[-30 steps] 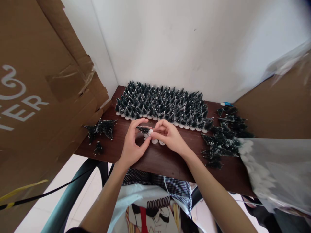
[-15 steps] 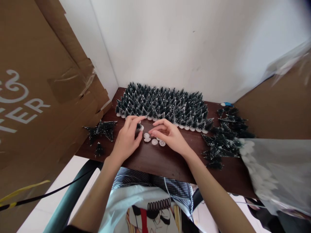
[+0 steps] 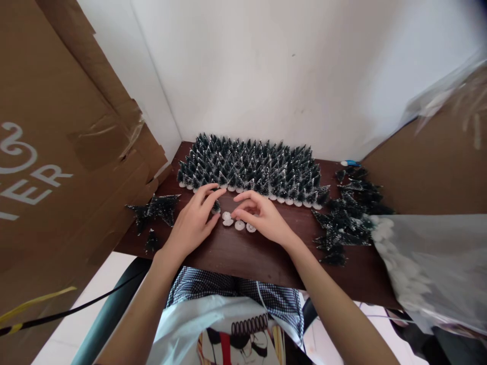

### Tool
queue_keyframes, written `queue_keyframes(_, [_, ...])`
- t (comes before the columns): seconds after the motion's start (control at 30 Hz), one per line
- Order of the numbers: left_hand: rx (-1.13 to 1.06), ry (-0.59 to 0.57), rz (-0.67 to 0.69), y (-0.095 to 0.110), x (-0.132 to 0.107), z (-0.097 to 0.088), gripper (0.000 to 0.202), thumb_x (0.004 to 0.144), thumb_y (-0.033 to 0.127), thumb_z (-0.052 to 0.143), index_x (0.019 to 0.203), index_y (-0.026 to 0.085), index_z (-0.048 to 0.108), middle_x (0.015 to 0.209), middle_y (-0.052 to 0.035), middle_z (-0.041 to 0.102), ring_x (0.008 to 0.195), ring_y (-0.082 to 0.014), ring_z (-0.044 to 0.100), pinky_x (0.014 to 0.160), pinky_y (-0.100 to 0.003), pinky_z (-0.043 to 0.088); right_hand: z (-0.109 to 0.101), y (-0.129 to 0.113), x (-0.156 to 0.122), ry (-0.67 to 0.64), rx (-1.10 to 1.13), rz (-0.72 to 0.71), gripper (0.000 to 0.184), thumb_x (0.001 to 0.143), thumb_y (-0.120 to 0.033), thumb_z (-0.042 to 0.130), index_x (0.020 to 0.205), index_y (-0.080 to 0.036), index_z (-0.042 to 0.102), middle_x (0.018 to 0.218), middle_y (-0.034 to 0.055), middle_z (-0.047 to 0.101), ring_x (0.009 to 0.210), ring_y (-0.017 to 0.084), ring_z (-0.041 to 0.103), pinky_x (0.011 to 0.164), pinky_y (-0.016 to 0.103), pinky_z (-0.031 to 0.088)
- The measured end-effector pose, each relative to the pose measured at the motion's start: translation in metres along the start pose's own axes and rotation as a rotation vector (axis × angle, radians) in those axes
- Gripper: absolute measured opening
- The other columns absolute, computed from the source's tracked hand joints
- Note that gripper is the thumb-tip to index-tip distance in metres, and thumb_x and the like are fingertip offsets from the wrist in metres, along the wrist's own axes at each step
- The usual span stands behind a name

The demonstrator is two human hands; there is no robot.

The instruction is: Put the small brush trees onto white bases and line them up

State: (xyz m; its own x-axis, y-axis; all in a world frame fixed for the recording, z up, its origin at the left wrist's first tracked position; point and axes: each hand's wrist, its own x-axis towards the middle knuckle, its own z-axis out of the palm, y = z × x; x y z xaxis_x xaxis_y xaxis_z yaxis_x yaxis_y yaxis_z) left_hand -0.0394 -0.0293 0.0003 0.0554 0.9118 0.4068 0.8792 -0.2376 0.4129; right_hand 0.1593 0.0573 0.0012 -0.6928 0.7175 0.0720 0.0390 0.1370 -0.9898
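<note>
My left hand (image 3: 194, 218) curves around a small snow-tipped bottle-brush tree (image 3: 216, 206), which stands about upright on its white base. The thumb and fingers are spread apart around this tree; whether a fingertip touches it is unclear. My right hand (image 3: 262, 218) hovers with bent, parted fingers just over several white round bases (image 3: 239, 225) on the brown table (image 3: 236, 253). Nothing shows between its fingers. Behind both hands stand dense rows of small dark green trees (image 3: 251, 165) on white bases.
Loose trees (image 3: 162, 209) lie at the left, and a heap of them (image 3: 348, 218) at the right. A clear plastic bag (image 3: 429, 253) with white bases hangs over the right edge. Cardboard boxes (image 3: 87, 152) flank the table; a white wall (image 3: 247, 76) closes off the back.
The small tree by my left hand has gone from tilted sideways to about upright. My right hand has shifted slightly over the white bases. The camera view has moved a little.
</note>
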Motion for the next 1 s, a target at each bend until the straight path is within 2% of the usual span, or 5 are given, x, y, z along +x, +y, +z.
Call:
queue_keyframes(0.17, [-0.079,0.135,-0.106,-0.006,-0.01,0.004,0.047,0.09,0.021,0.061,0.136,0.026,0.053,0.121,-0.0084,0.058,0.105,-0.0237,0.062,0.091,-0.04,0.054,0.0,-0.001,0.0,-0.005,-0.009,-0.001,0.026,0.087,-0.029,0.069,0.109,-0.023,0.06,0.091,0.0032,0.076,0.082,0.018,0.072,0.078,0.034,0.056])
queue_keyframes(0.33, [-0.093,0.16,-0.226,-0.013,-0.015,0.015,0.027,0.086,0.028,0.07,0.112,0.023,0.066,0.092,-0.0029,0.065,0.08,-0.0206,0.059,0.075,-0.034,0.051,0.0,-0.003,-0.001,-0.008,-0.041,0.005,0.025,0.087,-0.029,0.069,0.109,-0.024,0.06,0.09,0.002,0.076,0.081,0.017,0.071,0.075,0.032,0.053])
queue_keyframes(0.7, [0.12,0.123,-0.271,-0.007,0.006,0.02,0.008,0.085,0.029,0.07,0.089,0.022,0.07,0.085,-0.0033,0.072,0.084,-0.0261,0.06,0.072,-0.035,0.044,-0.001,-0.005,-0.001,-0.034,-0.078,0.011,0.024,0.088,-0.027,0.067,0.11,-0.022,0.061,0.091,0.0024,0.077,0.083,0.017,0.07,0.076,0.031,0.051])
queue_keyframes(0.83, [0.206,0.033,-0.358,0.003,0.016,0.018,0.015,0.089,0.03,0.067,0.098,0.019,0.072,0.093,-0.0051,0.074,0.094,-0.0268,0.064,0.079,-0.035,0.047,-0.001,-0.005,-0.001,-0.043,-0.071,0.012,0.025,0.088,-0.026,0.067,0.112,-0.021,0.06,0.091,0.0022,0.076,0.08,0.016,0.069,0.075,0.03,0.052])
queue_keyframes(1.0, [0.24,0.027,-0.415,0.006,0.019,0.017,0.02,0.091,0.031,0.065,0.105,0.019,0.074,0.094,-0.0042,0.074,0.097,-0.0269,0.065,0.079,-0.035,0.047,-0.001,-0.006,-0.001,-0.053,-0.058,0.03,0.027,0.088,-0.026,0.066,0.113,-0.022,0.06,0.092,0.0025,0.076,0.079,0.016,0.07,0.072,0.029,0.054])
